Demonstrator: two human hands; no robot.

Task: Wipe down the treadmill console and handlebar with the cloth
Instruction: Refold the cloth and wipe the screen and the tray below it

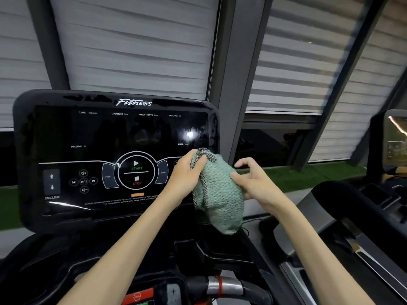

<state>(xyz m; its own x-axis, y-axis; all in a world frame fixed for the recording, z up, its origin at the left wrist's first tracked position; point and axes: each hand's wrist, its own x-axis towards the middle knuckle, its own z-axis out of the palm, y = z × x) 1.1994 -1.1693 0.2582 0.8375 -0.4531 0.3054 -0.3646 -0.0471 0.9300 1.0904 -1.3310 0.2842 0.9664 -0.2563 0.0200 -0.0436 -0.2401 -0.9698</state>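
In front of the drawn blinds (132, 40), the treadmill console (110, 150) fills most of what the person faces, a glossy black panel with its readouts dark and a bright reflection near its right edge. It sits just behind and to the left of where the cloth is gripped, and the cloth does not look pressed against it; I cannot tell if any corner brushes the glass. Below the grip and nearer the person runs the handlebar (224, 285), its metal sensor band showing beside a red clip.

The cloth (218, 194), a green knitted piece with a speckled black-and-white edge, hangs in a loose bunch between both hands. The left hand (187, 172) is clamped on its upper left, fingers pinching the trim at the top. The right hand (253, 181) presses into the cloth's right side with the thumb, while the forefinger is lifted clear, so that grip looks only half closed.

My reading is that the cloth is being gathered or refolded before a pass. To do that well, it should be folded into a flat pad with the coarse trim tucked inward, then laid flat on the panel and drawn across in long overlapping strokes, lightly over the START and STOP keys (136, 172).
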